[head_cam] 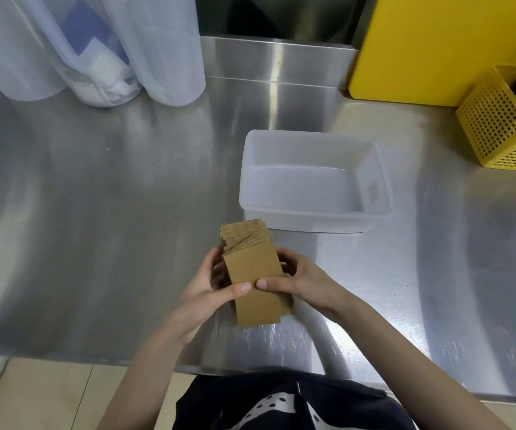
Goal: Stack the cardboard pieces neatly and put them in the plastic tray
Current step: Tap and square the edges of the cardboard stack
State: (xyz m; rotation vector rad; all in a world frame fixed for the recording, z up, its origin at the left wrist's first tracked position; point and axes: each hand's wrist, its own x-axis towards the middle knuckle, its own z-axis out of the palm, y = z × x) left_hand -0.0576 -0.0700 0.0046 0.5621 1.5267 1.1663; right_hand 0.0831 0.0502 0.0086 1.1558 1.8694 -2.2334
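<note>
A brushed stainless-steel counter (110, 212) runs to a steel backsplash. On it a shallow translucent plastic tray (315, 226) sits with nothing inside. Just in front of the tray, the fanned stack of brown cardboard pieces (252, 268) is gripped from both sides, left hand (210, 290) and right hand (300, 279) closed on it, thumbs on top. Right of the tray stands a yellow perforated plastic basket (505, 131), holding something dark.
</note>
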